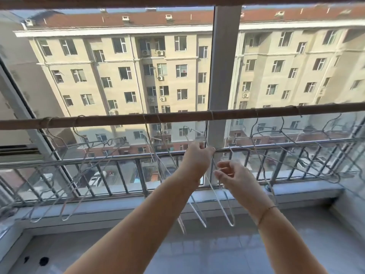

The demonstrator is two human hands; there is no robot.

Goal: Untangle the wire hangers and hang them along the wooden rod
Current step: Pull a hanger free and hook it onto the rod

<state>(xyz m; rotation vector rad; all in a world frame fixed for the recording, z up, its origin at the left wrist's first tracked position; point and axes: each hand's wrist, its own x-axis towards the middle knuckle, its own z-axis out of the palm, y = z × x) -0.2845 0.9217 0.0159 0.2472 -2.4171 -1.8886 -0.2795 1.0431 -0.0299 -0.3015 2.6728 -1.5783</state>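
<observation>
A brown wooden rod (177, 116) runs across the window at mid height. Several thin white wire hangers dangle from it: a tangled group on the left (83, 165), a bunch in the middle (221, 196) and more on the right (296, 147). My left hand (195, 161) is raised under the rod and pinches a wire of the middle bunch between its fingertips. Just to its right and lower, my right hand (235, 175) pinches another wire of the same bunch. The bunch's lower ends hang down between my forearms.
Behind the rod is a large window with a grey vertical frame post (223, 76). A metal railing (122, 175) runs outside the glass. A white sill (118, 206) lies below, and a pale tiled floor (197, 254) under my arms. Cord loops are tied on the rod.
</observation>
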